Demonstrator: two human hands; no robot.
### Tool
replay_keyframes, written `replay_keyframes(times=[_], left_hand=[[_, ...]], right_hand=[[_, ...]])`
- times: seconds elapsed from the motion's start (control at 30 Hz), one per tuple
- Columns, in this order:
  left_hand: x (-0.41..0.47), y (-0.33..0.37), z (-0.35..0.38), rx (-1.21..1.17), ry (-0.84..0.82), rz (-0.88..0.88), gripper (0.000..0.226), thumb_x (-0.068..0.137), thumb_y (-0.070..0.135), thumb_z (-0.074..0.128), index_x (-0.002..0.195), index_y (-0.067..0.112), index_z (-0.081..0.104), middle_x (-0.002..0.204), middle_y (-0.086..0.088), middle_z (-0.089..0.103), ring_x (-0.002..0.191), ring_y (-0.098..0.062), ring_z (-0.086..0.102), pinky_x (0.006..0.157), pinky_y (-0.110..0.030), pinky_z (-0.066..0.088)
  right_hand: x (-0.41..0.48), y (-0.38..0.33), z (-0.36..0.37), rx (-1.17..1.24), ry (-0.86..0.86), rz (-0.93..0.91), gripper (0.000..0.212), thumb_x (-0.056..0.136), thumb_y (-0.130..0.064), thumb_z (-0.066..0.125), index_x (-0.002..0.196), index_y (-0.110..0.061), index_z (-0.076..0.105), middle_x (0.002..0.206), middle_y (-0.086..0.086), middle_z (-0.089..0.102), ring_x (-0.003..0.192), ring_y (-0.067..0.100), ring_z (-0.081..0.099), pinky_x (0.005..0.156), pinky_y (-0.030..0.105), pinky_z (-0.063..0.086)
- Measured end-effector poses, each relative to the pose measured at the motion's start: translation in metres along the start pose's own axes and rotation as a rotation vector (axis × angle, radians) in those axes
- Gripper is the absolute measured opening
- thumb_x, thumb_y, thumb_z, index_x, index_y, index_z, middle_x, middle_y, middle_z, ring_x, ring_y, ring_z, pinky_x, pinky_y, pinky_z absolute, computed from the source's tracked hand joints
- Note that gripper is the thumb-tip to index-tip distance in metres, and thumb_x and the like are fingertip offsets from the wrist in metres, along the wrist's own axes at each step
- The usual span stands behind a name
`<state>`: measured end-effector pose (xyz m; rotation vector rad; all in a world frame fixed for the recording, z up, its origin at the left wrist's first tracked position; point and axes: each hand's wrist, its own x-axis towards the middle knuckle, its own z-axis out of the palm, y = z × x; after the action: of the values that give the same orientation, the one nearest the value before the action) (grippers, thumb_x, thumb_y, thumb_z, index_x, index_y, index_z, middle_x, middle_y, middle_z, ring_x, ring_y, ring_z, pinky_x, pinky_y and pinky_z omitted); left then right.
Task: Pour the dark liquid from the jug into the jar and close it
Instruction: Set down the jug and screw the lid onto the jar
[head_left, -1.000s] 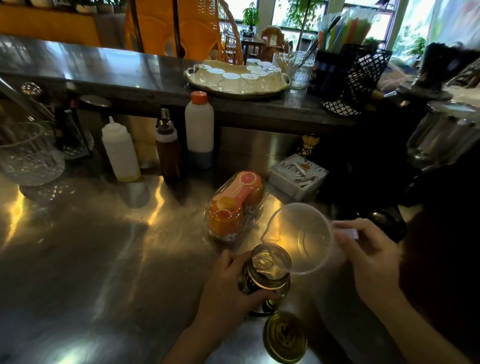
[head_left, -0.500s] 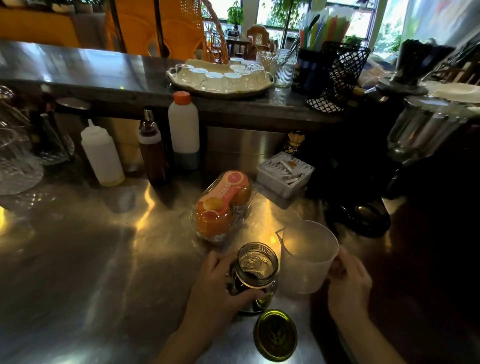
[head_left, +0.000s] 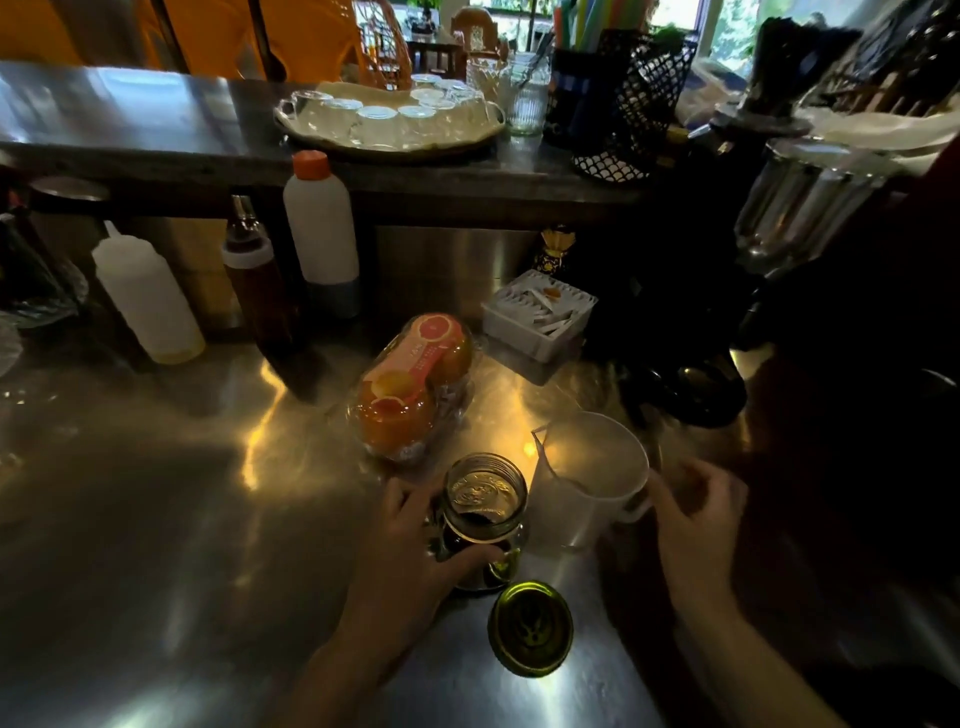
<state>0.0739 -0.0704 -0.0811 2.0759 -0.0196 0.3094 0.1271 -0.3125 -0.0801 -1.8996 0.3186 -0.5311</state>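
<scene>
A glass jar (head_left: 485, 501) with dark liquid in its lower part stands open on the steel counter (head_left: 156, 519). My left hand (head_left: 415, 551) is wrapped around its left side. A clear plastic jug (head_left: 589, 478) stands upright and looks empty, just right of the jar. My right hand (head_left: 693, 519) hovers beside the jug's handle with fingers loosely apart, off the handle. The jar's gold-green lid (head_left: 531, 627) lies flat on the counter in front of the jar.
A plastic pack of oranges (head_left: 413, 387) lies behind the jar. Squeeze bottles (head_left: 148, 296) and a white bottle (head_left: 322, 234) stand at the back. A white sachet box (head_left: 540, 312) and dark machines (head_left: 779, 312) sit at right. A tray of cups (head_left: 389, 119) is on the upper ledge.
The jug went from tilted over the jar to upright on the counter. My right hand has let go of its handle. My left hand stays on the jar.
</scene>
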Motion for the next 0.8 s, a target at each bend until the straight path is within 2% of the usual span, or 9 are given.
replay_keyframes(times=[0.07,0.13,0.2,0.3,0.4,0.5,0.67,0.73,0.8], left_hand=[[0.0,0.0,0.0,0.024,0.009,0.014,0.068,0.053,0.042,0.084,0.112,0.043,0.05,0.102,0.025,0.043,0.097,0.032,0.034,0.075,0.011,0.024],[0.001,-0.001,0.0,0.031,-0.004,0.017,0.069,0.055,0.036,0.085,0.114,0.037,0.05,0.102,0.024,0.042,0.096,0.033,0.033,0.075,0.011,0.024],[0.001,-0.002,0.0,0.026,-0.015,0.009,0.068,0.056,0.037,0.085,0.116,0.034,0.052,0.102,0.023,0.042,0.096,0.031,0.035,0.075,0.01,0.026],[0.0,-0.002,-0.001,0.031,-0.019,0.003,0.069,0.055,0.044,0.083,0.115,0.034,0.053,0.103,0.022,0.042,0.097,0.026,0.038,0.075,0.007,0.029],[0.0,-0.001,-0.002,0.022,-0.011,-0.015,0.07,0.052,0.05,0.085,0.113,0.039,0.052,0.104,0.022,0.043,0.1,0.021,0.04,0.076,-0.004,0.036],[0.0,0.001,-0.002,0.023,-0.013,-0.024,0.069,0.05,0.057,0.076,0.112,0.039,0.052,0.103,0.022,0.042,0.099,0.02,0.04,0.077,-0.009,0.033],[0.0,0.0,-0.002,0.035,-0.02,-0.024,0.069,0.054,0.047,0.082,0.115,0.031,0.054,0.104,0.023,0.042,0.098,0.021,0.04,0.077,0.002,0.033],[0.0,-0.001,-0.002,0.04,-0.022,-0.013,0.068,0.055,0.042,0.084,0.115,0.032,0.053,0.103,0.024,0.041,0.098,0.024,0.038,0.077,0.006,0.031],[0.001,-0.001,-0.002,0.049,-0.019,-0.005,0.069,0.055,0.041,0.084,0.116,0.029,0.054,0.102,0.024,0.04,0.097,0.027,0.036,0.076,0.008,0.029]], right_hand=[[-0.004,-0.004,-0.005,-0.042,0.059,-0.159,0.035,0.077,-0.007,0.072,0.099,-0.023,0.051,0.109,0.0,0.039,0.099,0.02,0.046,0.086,0.037,0.04],[-0.012,-0.007,-0.009,-0.04,0.075,-0.316,0.033,0.078,-0.008,0.071,0.097,-0.027,0.052,0.103,-0.003,0.044,0.094,0.018,0.049,0.082,0.031,0.04],[-0.025,-0.009,-0.014,0.011,-0.001,-0.401,0.021,0.082,-0.022,0.061,0.094,-0.036,0.053,0.089,-0.008,0.053,0.084,0.008,0.053,0.075,0.019,0.041],[-0.049,-0.005,-0.016,-0.058,-0.209,-0.55,0.007,0.086,-0.034,0.053,0.092,-0.032,0.056,0.08,-0.006,0.059,0.078,0.001,0.053,0.07,0.009,0.039],[-0.069,0.007,-0.007,-0.218,-0.41,-0.674,0.014,0.086,-0.036,0.053,0.088,-0.023,0.056,0.082,-0.005,0.059,0.079,0.006,0.05,0.071,0.02,0.038],[-0.081,0.02,-0.001,-0.402,-0.553,-0.674,0.029,0.076,-0.048,0.059,0.092,-0.024,0.059,0.095,-0.002,0.062,0.089,0.012,0.052,0.076,0.028,0.032],[-0.087,0.031,0.001,-0.625,-0.802,-0.648,0.066,0.065,-0.075,0.056,0.116,-0.034,0.049,0.124,0.002,0.053,0.111,0.021,0.047,0.086,0.041,0.037],[-0.088,0.031,0.0,-0.689,-0.844,-0.648,0.068,0.064,-0.076,0.054,0.119,-0.037,0.046,0.127,0.0,0.051,0.111,0.023,0.046,0.088,0.038,0.033],[-0.088,0.027,0.0,-0.702,-0.845,-0.685,0.064,0.063,-0.069,0.058,0.117,-0.036,0.049,0.121,-0.001,0.056,0.106,0.022,0.052,0.085,0.035,0.032]])
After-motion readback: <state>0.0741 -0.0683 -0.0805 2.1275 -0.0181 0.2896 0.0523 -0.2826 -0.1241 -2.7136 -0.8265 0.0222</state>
